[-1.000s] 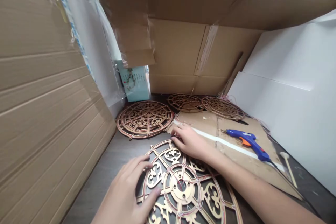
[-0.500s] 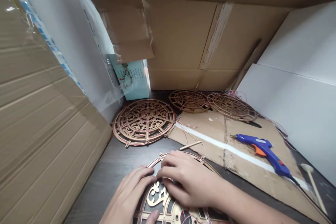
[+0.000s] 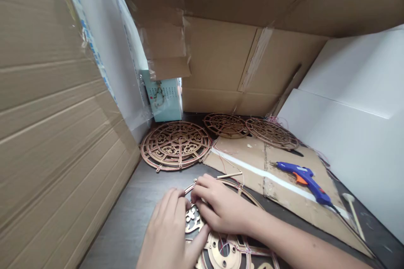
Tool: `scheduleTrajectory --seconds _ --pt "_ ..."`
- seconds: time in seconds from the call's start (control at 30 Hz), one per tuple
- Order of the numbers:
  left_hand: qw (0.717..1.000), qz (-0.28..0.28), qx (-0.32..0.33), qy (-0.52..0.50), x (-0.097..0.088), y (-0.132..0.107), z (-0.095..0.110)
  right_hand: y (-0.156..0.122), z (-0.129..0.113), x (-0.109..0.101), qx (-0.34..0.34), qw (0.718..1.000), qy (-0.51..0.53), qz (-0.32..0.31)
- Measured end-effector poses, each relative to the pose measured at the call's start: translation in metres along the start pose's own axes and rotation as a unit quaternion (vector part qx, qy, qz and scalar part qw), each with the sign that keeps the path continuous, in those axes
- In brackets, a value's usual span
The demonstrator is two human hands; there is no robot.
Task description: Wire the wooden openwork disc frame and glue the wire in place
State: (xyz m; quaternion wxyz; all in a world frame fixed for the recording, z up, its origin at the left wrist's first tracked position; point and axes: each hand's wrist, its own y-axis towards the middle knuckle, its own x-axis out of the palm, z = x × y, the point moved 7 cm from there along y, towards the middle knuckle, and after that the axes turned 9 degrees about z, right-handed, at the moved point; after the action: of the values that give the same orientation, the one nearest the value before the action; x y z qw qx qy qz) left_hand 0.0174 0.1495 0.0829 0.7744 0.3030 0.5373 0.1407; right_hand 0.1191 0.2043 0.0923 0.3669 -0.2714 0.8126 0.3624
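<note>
In the head view, I read clock hours about the hub of the openwork disc [image 3: 213, 256], which lies flat on the dark table [image 3: 126, 218] with its near part cut off by the lower frame edge. The left hand [image 3: 172, 227] covers the rim from 9 to 10 o'clock, thumb apart from its curled fingers. The right hand [image 3: 224, 210] arches over 12, its bent fingertips gathered at 11; whether either hand clamps the rim or a wire, I cannot tell. A broad strip of table gives room at 9 to 10, bounded by the ribbed cardboard wall [image 3: 63, 155]. Room is tighter at 11, where a stack of discs [image 3: 180, 138] sits, and at 12, where a thin stick [image 3: 229, 175] lies just beyond the rim. From 12 to 3 runs the edge of a cardboard sheet [image 3: 318, 214], near the disc; I find the blue glue gun [image 3: 304, 178] on it at 2. Two more discs [image 3: 225, 125] lie farther off, at 12 and 1.
</note>
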Motion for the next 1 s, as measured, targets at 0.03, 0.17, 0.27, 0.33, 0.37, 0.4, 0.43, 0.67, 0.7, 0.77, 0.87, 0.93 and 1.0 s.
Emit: scheduleTrajectory --seconds 0.03,0.17,0.27,0.33,0.37,0.4,0.43,0.67,0.7,0.77,0.87,0.93,1.0 --pt "1.000 -0.007 -0.005 -0.016 0.000 0.000 0.000 0.001 -0.001 0.001 -0.006 1.000 -0.005 -0.004" --pt "0.997 -0.038 -0.002 -0.064 0.003 0.002 -0.004 0.002 0.001 0.000 -0.016 1.000 -0.012 0.006" --pt "0.997 -0.044 -0.005 -0.069 0.004 0.002 -0.007 0.001 0.004 -0.001 -0.006 1.000 -0.011 0.013" --pt "0.997 -0.045 -0.013 -0.060 0.004 0.000 -0.007 0.000 0.006 -0.001 0.011 1.000 -0.014 0.018" --pt "0.997 -0.047 -0.016 -0.052 0.004 -0.001 -0.006 -0.001 0.006 -0.001 0.024 0.999 -0.018 0.021" --pt "0.998 -0.049 -0.017 -0.042 0.004 -0.002 -0.004 -0.002 0.006 -0.001 0.038 0.999 -0.025 0.025" --pt "0.998 -0.050 -0.017 -0.031 0.003 -0.003 -0.002 -0.003 0.006 -0.001 0.050 0.998 -0.035 0.027" --pt "0.999 -0.025 -0.027 0.016 0.001 -0.005 0.005 -0.009 0.005 0.001 0.068 0.996 -0.046 0.017" --pt "0.999 -0.018 -0.028 0.016 0.000 -0.005 0.005 -0.008 0.005 -0.002 0.070 0.997 -0.035 0.016" --pt "0.999 -0.007 -0.029 0.010 0.000 -0.005 0.004 -0.006 0.005 -0.013 0.073 0.997 -0.016 0.019" --pt "0.999 -0.005 -0.029 -0.018 -0.001 -0.006 0.002 -0.011 0.012 -0.053 0.104 0.992 -0.016 0.066" --pt "0.999 -0.010 -0.022 -0.044 -0.001 -0.008 0.000 -0.029 0.028 -0.090 0.161 0.977 -0.063 0.120" --pt "0.997 -0.015 -0.001 -0.074 0.002 -0.012 -0.002 -0.065 0.055 -0.128 0.256 0.936 -0.185 0.158"
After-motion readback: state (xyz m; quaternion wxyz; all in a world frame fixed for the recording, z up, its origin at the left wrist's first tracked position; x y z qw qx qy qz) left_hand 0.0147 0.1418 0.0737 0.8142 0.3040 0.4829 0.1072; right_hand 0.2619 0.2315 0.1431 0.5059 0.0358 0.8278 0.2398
